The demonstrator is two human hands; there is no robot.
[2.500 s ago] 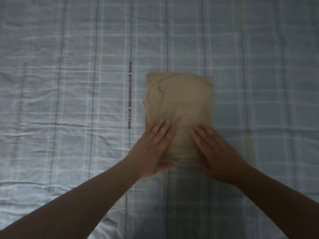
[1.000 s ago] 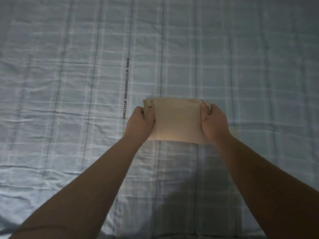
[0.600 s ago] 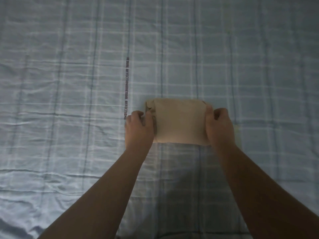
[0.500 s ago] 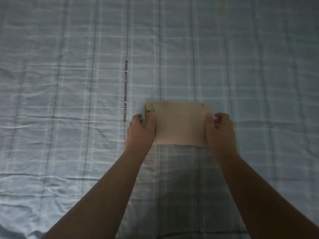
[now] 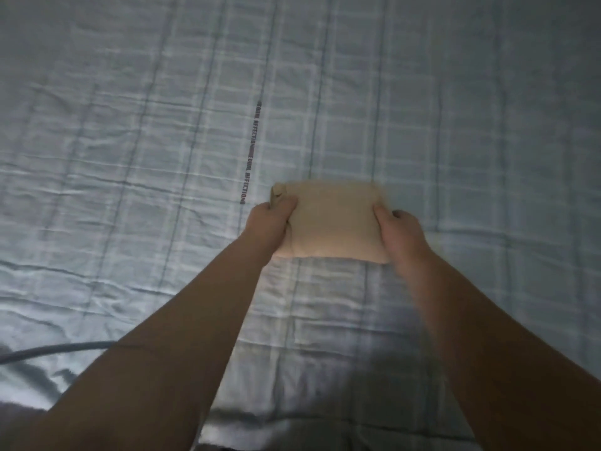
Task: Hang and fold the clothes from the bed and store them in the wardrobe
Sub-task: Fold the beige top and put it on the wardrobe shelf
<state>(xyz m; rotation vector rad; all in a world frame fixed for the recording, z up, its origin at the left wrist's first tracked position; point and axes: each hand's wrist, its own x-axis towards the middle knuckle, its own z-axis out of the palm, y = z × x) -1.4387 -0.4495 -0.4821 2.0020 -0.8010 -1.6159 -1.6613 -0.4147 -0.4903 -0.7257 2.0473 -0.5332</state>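
Over the wrinkled plaid bedsheet [image 5: 130, 190], left hand [image 5: 268, 227] and right hand [image 5: 401, 236] grip a folded beige garment [image 5: 335, 222]

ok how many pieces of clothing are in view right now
1: a folded tan garment, gripped at its sides by the left hand and right hand over the checked bedsheet. Others may lie outside the frame.

Both forearms [image 5: 201, 320] and hands [image 5: 270, 229] are bare

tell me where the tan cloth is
Head view, just right of centre: the cloth is gripped between the left hand and right hand, over the sheet.
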